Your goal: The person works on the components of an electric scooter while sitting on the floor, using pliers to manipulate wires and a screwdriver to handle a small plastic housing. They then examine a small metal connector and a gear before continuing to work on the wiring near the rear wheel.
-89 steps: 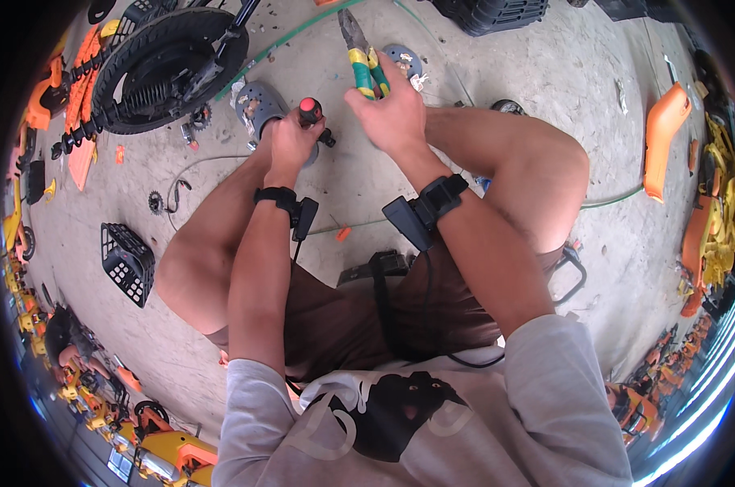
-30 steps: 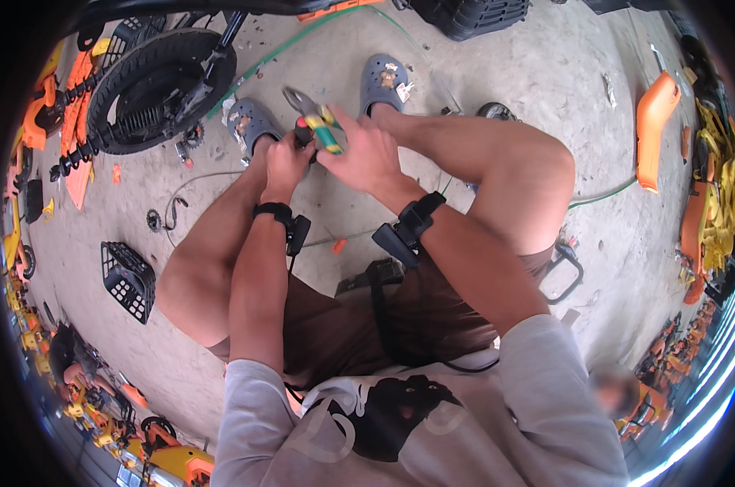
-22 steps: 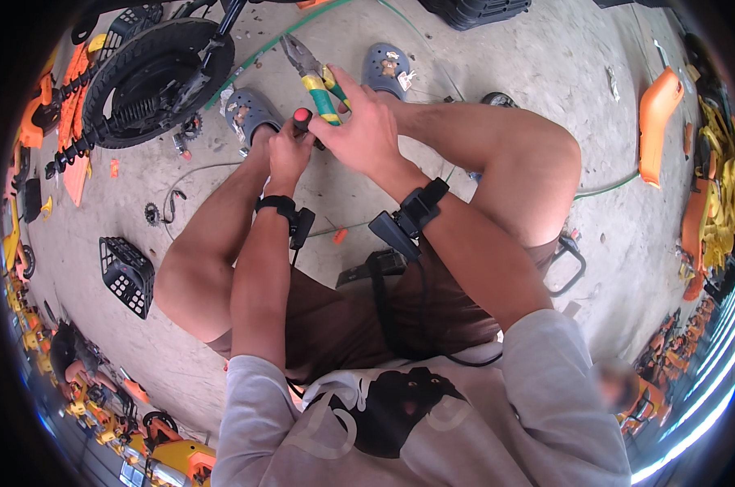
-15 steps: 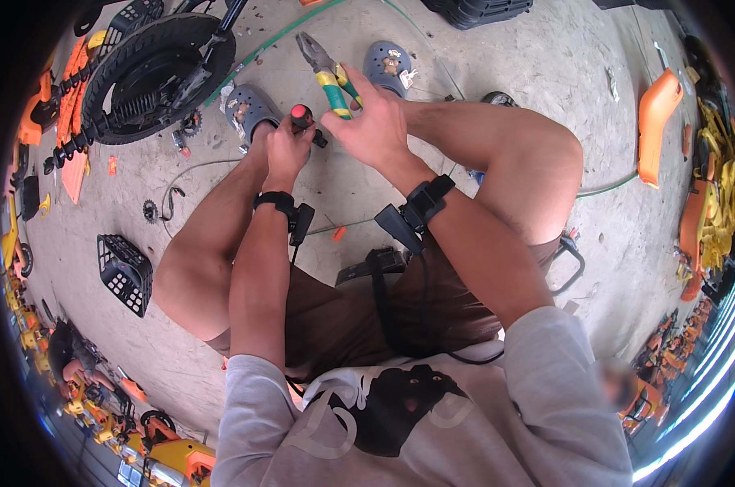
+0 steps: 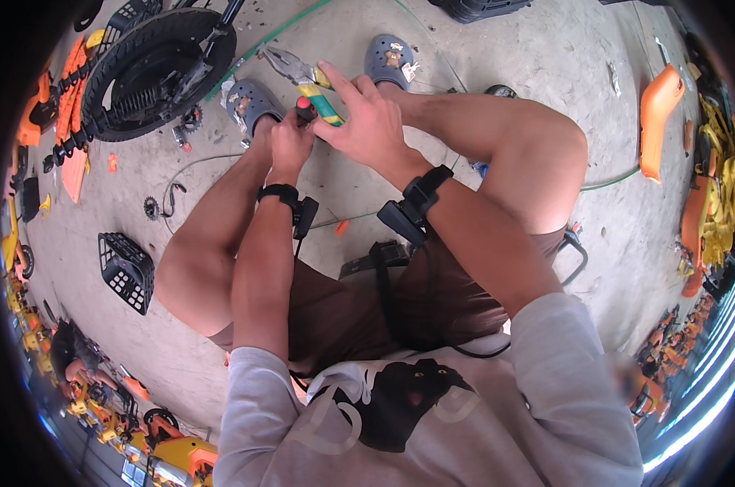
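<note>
My left hand [image 5: 291,143] is closed round a dark tool with a red end [image 5: 304,107], much of it hidden behind the fingers. My right hand [image 5: 367,126] grips pliers [image 5: 324,104] with green-and-yellow handles and grey jaws. These lie tilted toward the upper left, just over the red end and close beside the left hand; whether they touch it I cannot tell. Both hands are held between my bent legs, near a grey clog [image 5: 252,105] on the left foot. The other clog [image 5: 389,58] is beyond my right hand.
A black wheel with springs [image 5: 152,73] lies at upper left, a black perforated plastic part [image 5: 125,272] by my left leg, an orange panel [image 5: 658,122] at right. Cables and small parts are scattered on concrete [image 5: 611,243]. Another person [image 5: 75,357] is at lower left, among yellow-orange parts.
My right hand has come leftward toward my left hand since three seconds ago. In the last half second the pliers have tipped further left, lower over the red end.
</note>
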{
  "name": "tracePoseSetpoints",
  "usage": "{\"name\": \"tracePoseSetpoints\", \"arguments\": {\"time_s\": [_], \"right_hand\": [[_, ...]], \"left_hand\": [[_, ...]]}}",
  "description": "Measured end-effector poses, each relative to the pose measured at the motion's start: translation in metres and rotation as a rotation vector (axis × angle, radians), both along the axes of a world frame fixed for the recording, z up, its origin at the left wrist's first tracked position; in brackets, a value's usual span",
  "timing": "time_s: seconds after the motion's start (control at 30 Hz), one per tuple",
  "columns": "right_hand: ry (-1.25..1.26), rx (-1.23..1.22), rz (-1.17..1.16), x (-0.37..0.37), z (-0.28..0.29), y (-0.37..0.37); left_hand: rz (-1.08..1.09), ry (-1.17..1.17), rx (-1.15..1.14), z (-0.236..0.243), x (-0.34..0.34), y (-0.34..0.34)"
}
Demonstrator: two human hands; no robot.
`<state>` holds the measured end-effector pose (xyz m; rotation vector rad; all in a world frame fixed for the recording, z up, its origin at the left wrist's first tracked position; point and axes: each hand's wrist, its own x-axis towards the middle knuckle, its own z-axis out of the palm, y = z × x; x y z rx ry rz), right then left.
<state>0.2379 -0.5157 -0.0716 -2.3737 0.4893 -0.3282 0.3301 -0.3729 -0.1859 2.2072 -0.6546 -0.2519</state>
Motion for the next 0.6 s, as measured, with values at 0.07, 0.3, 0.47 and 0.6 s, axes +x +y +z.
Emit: {"name": "tracePoseSetpoints", "arguments": {"time_s": [0.07, 0.3, 0.47, 0.6], "right_hand": [[-0.045, -0.068, -0.011, 0.000, -0.011, -0.003], [-0.027, 0.063, -0.051, -0.003, -0.013, -0.001], [0.210, 0.003, 0.053, -0.005, -0.023, -0.003], [0.063, 0.098, -0.017, 0.002, -0.005, 0.002]], "left_hand": [[-0.002, -0.005, 0.002, 0.001, 0.003, -0.004], [0.029, 0.023, -0.024, 0.005, -0.005, -0.005], [0.052, 0.044, 0.038, 0.002, -0.007, 0.000], [0.028, -0.042, 0.056, 0.002, -0.006, 0.003]]}}
